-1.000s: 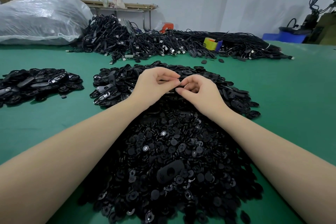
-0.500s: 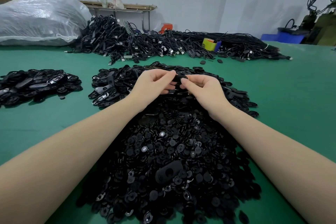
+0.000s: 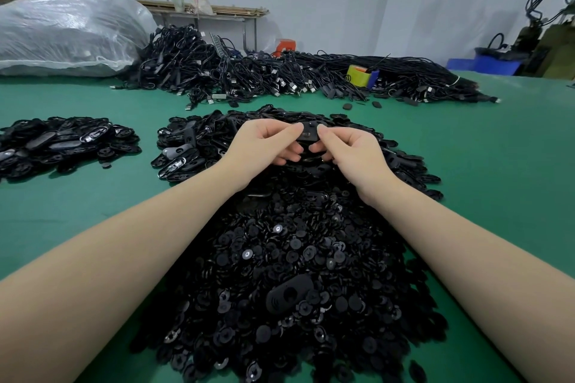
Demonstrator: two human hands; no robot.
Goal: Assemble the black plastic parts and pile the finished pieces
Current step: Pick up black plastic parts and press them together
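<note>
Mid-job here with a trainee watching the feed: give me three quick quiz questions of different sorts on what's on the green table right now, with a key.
1. True or false: both the left hand and the right hand pinch the same small black plastic part.
2. Multiple choice: the heap of small round black plastic discs lies (A) nearest the person, between the forearms; (B) beside the clear plastic sack; (C) on the wooden shelf.
3. Fill in: the long tangled pile at the far side of the green table is made of black ____.

Key: 1 true; 2 A; 3 cables.
</note>
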